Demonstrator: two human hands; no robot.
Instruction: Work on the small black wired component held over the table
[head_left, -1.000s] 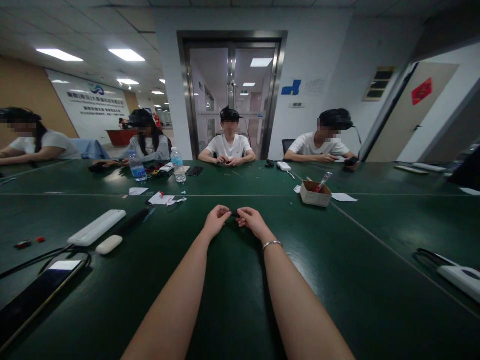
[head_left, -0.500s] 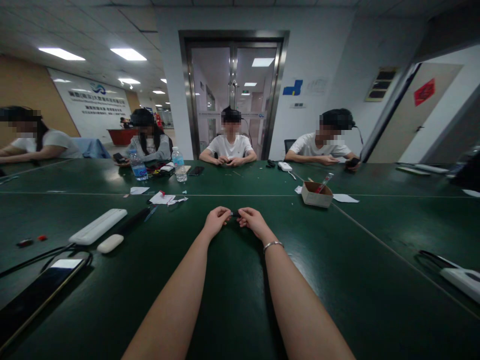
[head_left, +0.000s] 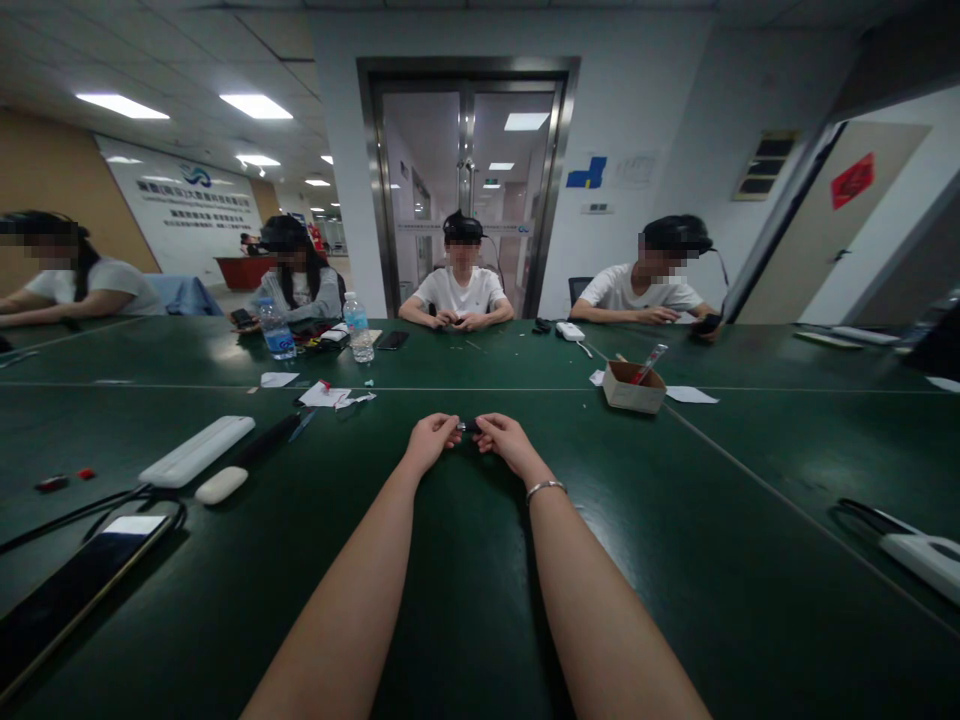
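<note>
A small dark object (head_left: 470,426) with a silvery left end spans the gap between my hands, above the green table (head_left: 480,560). My left hand (head_left: 435,441) pinches its silvery end between thumb and fingers. On the other side, my right hand (head_left: 503,440) grips the dark end with its fingertips. The object is too small to name. A metal bracelet (head_left: 546,490) circles my right wrist.
At the left lie a phone (head_left: 82,590), a white power strip (head_left: 199,452), a white oval case (head_left: 221,486) and paper scraps (head_left: 324,396). An open box (head_left: 634,388) stands right of my hands. Across the table sit several people, with two bottles (head_left: 360,328) near them.
My left hand has shifted very slightly left, and a bit more of the object's silvery end shows. Both hands keep their hold.
</note>
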